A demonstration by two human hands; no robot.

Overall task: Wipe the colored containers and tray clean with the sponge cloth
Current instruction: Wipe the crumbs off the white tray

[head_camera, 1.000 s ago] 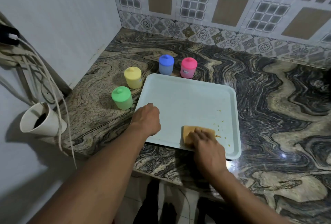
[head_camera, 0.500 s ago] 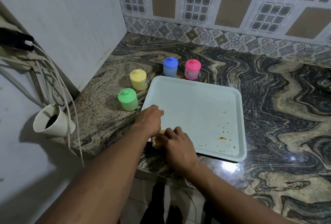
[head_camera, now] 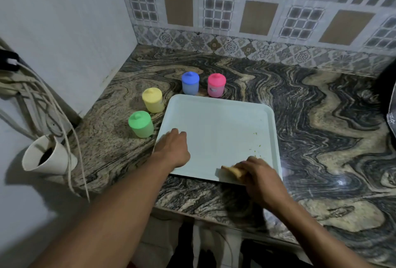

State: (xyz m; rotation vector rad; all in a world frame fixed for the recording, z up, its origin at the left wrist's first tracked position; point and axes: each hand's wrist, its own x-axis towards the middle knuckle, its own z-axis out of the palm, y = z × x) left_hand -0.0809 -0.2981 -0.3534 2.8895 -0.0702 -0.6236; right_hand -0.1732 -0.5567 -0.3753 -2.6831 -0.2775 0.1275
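A pale square tray (head_camera: 220, 117) lies on the marbled counter near its front edge. My left hand (head_camera: 173, 150) rests on the tray's near-left corner, fingers curled loosely over the rim. My right hand (head_camera: 259, 175) grips a tan sponge cloth (head_camera: 231, 172) and presses it on the tray's near edge, right of centre. Yellowish crumbs (head_camera: 255, 150) dot the tray just beyond the sponge. Beside the tray stand lidded containers: green (head_camera: 141, 124) and yellow (head_camera: 152, 100) on the left, blue (head_camera: 190, 83) and pink (head_camera: 216, 85) behind it.
A white wall closes the left side and a tiled backsplash runs along the back. A white cup (head_camera: 48, 156) and hanging cables (head_camera: 53, 105) sit off the counter's left end. A dark object (head_camera: 387, 87) shows at the right edge. The counter's front edge (head_camera: 214, 214) lies just below the tray.
My right hand has swept the sponge along the tray's near edge, from the middle to the left corner and back to the right. The left hand stayed on the tray's corner.
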